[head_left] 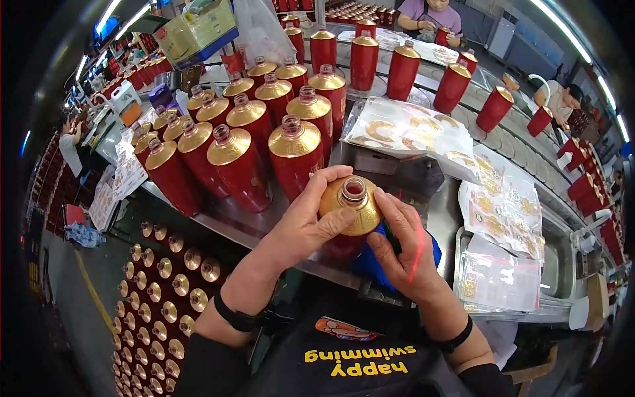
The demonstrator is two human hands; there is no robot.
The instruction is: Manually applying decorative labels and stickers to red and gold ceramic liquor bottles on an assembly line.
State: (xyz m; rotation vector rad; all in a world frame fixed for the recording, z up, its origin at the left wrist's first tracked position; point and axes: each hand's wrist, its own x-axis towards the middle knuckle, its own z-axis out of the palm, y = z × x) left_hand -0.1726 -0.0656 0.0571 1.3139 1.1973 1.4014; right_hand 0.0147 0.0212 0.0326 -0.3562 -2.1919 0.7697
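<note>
Upright in front of me is a red bottle with a gold shoulder (366, 213) and an uncapped, open neck. My left hand (301, 225) wraps its left side, with the thumb lying across the gold shoulder. On the other side, the fingers of my right hand (409, 255) press against the shoulder, and a thin red light line crosses that hand. The bottle's lower body is mostly hidden by my hands. Under and beside my right hand lies a blue cloth-like thing (370, 263).
Several matching bottles (241, 169) crowd the metal table at left. More stand on the floor (159, 291) below. Printed gold sticker sheets (410, 129) lie ahead and at right (503, 212), near a sink (561, 264). Bottles line a curved conveyor (522, 149); co-workers (433, 20) sit beyond.
</note>
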